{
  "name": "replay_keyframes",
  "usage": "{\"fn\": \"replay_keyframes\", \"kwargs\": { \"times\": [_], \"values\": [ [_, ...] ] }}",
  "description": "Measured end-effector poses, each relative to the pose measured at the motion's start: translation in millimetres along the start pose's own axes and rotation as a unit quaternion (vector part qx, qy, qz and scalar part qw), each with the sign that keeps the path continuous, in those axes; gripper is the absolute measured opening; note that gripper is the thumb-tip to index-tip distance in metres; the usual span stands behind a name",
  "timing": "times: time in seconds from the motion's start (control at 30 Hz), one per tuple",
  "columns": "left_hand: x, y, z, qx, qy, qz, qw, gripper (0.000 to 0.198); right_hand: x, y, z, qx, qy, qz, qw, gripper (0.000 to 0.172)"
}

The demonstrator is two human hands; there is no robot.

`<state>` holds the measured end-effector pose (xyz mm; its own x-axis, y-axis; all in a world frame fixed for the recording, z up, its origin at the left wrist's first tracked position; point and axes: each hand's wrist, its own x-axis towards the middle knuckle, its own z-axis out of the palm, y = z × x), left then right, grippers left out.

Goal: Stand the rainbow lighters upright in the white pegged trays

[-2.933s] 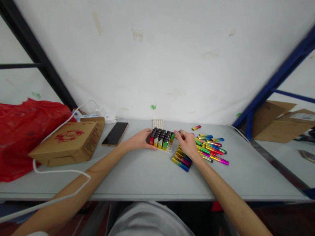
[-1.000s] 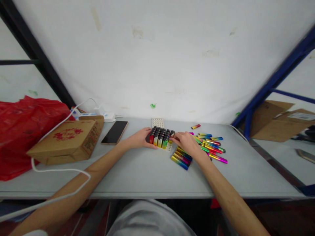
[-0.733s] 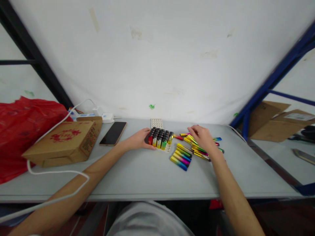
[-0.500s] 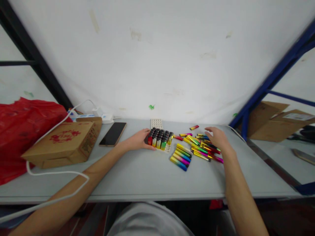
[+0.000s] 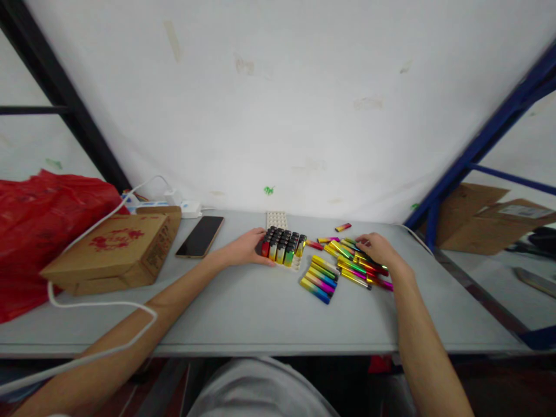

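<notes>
Several lighters (image 5: 281,253) with black tops and shiny coloured bodies stand upright in rows in a white holder (image 5: 296,264) with holes. My left hand (image 5: 252,247) is closed around the left side of this block, thumb at the front and fingers behind. To the right lies a loose pile of metallic-coloured lighters (image 5: 354,263). Over its far right part, my right hand (image 5: 377,248) has its fingertips pinched on a lighter, mostly hidden beneath the hand. Between block and pile, several lighters (image 5: 320,281) lie side by side in a slanted row.
A second white holder (image 5: 277,219) lies behind the block, near the wall. One lighter (image 5: 343,227) lies apart at the back. On the left are a phone (image 5: 200,236), a cardboard box (image 5: 113,249), a red plastic bag (image 5: 52,231) and a white cable (image 5: 108,304).
My right hand has come down and left onto the pile, and its fingers have closed from a spread pose. My left hand stays on the block of lighters.
</notes>
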<state>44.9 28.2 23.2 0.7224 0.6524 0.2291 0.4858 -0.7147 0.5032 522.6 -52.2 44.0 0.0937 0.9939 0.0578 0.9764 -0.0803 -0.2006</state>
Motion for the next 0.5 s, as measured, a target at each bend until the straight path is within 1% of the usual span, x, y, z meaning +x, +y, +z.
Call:
{"fn": "replay_keyframes", "kwargs": {
  "times": [0.07,0.13,0.23,0.3,0.37,0.4,0.5],
  "values": [
    [0,-1,0.2,-0.001,0.002,0.003,1.0,0.088,0,-1,1,-0.004,0.003,0.0,1.0,0.026],
    [0,-2,0.4,-0.002,0.004,0.005,1.0,0.089,-1,-4,3,0.004,0.02,0.0,1.0,0.024],
    [0,-2,0.6,-0.001,0.004,0.003,1.0,0.091,-2,-13,6,0.051,0.07,0.016,0.996,0.029],
    [0,-1,0.6,0.001,0.002,0.001,1.0,0.09,-2,-20,6,0.085,0.117,0.02,0.989,0.034],
    [0,0,0.4,0.002,0.003,-0.001,1.0,0.088,-4,-29,5,0.105,0.175,0.0,0.979,0.042],
    [0,0,0.3,0.001,0.004,-0.002,1.0,0.087,-5,-35,4,0.112,0.204,-0.017,0.972,0.048],
    [0,2,0.0,-0.005,0.009,-0.001,1.0,0.083,-9,-53,0,0.139,0.264,-0.063,0.952,0.068]
  ]
}}
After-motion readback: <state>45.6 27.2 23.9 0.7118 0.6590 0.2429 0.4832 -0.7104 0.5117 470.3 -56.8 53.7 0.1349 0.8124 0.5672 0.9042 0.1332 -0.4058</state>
